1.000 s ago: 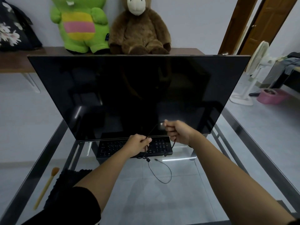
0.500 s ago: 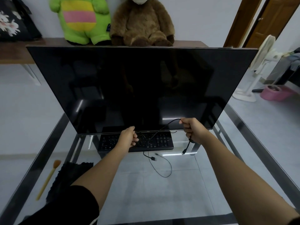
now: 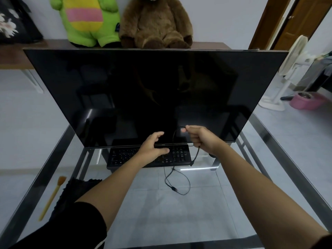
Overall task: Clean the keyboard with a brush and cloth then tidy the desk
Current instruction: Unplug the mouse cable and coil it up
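R hand (image 3: 201, 139) fisted on black cable (image 3: 195, 155); L hand (image 3: 152, 148) open, empty, over keyboard (image 3: 179, 155) (under monitor (image 3: 136, 94)). Brush (image 3: 52, 196), cloth (image 3: 75, 189) front-left. Advise coiling w/ both hands, no yanking.

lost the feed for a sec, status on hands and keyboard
Right hand shut on black cable. Left hand open, over keyboard. Brush and cloth untouched at desk's left. Cable loop in front of keyboard.
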